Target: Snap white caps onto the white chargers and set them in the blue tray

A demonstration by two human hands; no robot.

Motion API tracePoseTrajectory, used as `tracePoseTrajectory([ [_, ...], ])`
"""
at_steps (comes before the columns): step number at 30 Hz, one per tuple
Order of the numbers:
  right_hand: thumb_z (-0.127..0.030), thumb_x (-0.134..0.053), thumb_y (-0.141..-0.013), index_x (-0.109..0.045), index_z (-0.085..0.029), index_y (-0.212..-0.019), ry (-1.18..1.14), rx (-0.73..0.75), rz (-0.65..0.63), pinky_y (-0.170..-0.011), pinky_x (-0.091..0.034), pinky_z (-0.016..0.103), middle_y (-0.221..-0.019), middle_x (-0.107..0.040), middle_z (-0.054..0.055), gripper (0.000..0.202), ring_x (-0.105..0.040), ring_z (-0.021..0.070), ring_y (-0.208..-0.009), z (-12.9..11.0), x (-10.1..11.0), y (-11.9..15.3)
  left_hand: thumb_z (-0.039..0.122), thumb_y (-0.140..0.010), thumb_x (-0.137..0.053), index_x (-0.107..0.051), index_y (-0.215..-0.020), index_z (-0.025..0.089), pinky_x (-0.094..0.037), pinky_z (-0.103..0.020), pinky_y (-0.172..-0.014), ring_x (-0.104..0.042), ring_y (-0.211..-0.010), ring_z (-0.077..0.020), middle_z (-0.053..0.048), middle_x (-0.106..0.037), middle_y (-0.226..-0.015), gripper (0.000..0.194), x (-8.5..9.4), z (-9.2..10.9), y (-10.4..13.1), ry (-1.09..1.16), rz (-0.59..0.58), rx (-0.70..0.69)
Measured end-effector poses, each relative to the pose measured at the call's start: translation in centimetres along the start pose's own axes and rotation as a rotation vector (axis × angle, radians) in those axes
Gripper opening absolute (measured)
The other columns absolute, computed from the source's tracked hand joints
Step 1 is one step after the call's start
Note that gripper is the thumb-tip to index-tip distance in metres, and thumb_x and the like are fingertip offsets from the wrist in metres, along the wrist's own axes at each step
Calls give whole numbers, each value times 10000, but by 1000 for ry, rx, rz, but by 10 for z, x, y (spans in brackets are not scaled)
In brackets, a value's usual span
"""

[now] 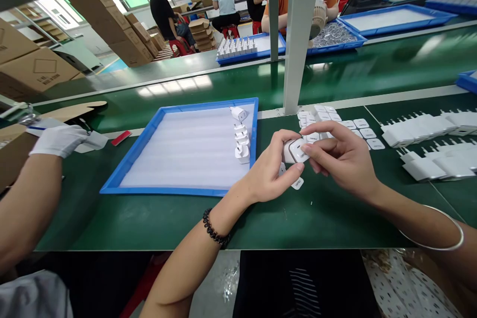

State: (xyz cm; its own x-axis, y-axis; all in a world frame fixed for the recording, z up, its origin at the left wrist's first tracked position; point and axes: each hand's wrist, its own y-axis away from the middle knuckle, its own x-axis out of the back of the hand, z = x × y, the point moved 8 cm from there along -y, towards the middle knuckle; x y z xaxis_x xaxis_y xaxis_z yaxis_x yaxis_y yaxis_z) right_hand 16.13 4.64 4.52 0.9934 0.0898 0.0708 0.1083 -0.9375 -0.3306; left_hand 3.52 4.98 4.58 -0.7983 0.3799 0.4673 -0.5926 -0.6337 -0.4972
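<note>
Left grip (269, 169) is holding a white charger (287, 152) right of centre frame; right grip (345, 161) is pinching its square plate (297, 152), seemingly seating it, next calling for even pressure.

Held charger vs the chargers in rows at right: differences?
Support: the held charger is between the left hand and right hand; the row chargers sit on the green bench.
Grouping: the held charger is single; the row chargers are packed together.
Pose: the row chargers sit pronged end up; the held charger's pronged end isn't visible.
Shared: white casings.
</note>
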Motion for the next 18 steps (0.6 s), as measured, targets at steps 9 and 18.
tracePoseTrajectory([
  [9,-256,-661,-922,-601,-248,-968,79,57,26,-450,-417,257,-497,-557,-75,76,-509,109,-430,-4,-1,2,350,-979,-491,-361,-1262,213,-475,-333,-790,-530,-917,-172,-76,-482,-1142,340,0,-1,0,13,4,0],
  [18,-272,-638,-932,-575,-252,-945,146,128,20,-462,-420,279,-494,-546,-75,68,-521,120,-428,-8,-3,3,360,-976,-477,-339,-1252,215,-483,-323,-730,-520,-860,-163,-80,-489,-1131,341,-1,-4,1,-10,-4,23],
])
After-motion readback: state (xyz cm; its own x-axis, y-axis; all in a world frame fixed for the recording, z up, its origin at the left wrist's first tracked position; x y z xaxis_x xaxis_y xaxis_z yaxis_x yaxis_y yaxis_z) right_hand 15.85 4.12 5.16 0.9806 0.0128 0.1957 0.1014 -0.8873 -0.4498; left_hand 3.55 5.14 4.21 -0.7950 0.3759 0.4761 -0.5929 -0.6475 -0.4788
